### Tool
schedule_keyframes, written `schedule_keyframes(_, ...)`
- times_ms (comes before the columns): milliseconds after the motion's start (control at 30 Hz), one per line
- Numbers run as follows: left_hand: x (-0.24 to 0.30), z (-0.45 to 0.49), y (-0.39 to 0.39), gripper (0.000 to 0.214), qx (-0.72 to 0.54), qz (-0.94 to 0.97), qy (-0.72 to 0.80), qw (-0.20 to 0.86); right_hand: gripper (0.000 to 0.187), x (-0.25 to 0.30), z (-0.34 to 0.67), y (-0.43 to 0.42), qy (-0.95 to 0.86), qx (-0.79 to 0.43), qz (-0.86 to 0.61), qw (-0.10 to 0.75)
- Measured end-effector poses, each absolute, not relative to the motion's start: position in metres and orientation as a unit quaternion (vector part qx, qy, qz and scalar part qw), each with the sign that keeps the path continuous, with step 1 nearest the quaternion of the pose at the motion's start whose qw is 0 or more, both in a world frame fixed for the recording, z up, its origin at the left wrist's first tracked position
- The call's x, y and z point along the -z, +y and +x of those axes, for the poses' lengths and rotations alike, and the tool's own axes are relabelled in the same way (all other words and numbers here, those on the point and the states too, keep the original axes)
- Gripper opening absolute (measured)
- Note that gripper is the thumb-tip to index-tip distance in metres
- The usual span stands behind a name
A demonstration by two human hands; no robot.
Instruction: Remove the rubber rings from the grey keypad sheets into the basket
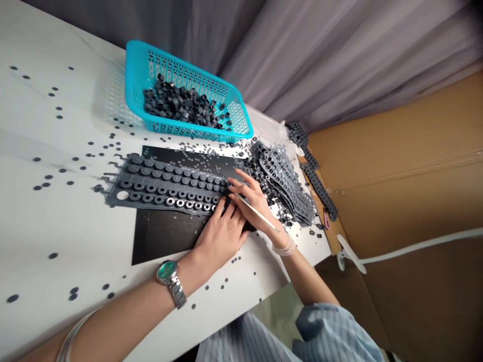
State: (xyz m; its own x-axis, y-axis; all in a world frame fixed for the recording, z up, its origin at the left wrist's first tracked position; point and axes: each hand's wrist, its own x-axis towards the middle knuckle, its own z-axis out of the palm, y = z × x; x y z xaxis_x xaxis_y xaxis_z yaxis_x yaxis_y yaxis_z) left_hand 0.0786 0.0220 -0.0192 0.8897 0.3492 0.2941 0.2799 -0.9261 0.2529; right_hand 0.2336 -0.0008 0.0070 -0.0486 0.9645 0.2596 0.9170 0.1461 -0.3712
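A dark grey moulded rubber sheet point(158, 187) with rows of round ring-shaped parts lies on a black mat point(162, 236). My left hand point(222, 231) rests flat with its fingers stretched out, the tips at the sheet's near right edge. In my right hand point(254, 201) is a thin white pen-like stick point(253, 207), held between the fingers. Its tip end is at the sheet's right end and is hidden by my fingers. Some rings along the near row show bright, open centres, while others look filled.
A turquoise plastic basket point(188, 131) holding many small black rings point(181, 103) stands at the back. Stacked grey rubber sheets point(287, 181) lie to the right among loose rings. Small dark discs are scattered over the white table point(94, 236). A cardboard panel point(400, 166) borders the right side.
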Motion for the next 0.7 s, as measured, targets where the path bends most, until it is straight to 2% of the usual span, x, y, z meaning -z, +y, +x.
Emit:
schedule_keyframes(500, 0.015, 0.077, 0.023, 0.049, -0.163, 0.966, 0.16, 0.118, 0.02, -0.011, 0.237, 0.018, -0.788, 0.005, -0.598, 0.146)
schedule_keyframes(600, 0.014, 0.077, 0.023, 0.048, -0.157, 0.966, 0.164, 0.12, 0.022, -0.009, 0.235, 0.02, -0.783, 0.014, -0.599, 0.168)
schedule_keyframes(700, 0.013, 0.077, 0.023, 0.049, -0.147, 0.967, 0.165, 0.128, 0.019, -0.002, 0.234, 0.017, -0.753, 0.029, -0.616, 0.23)
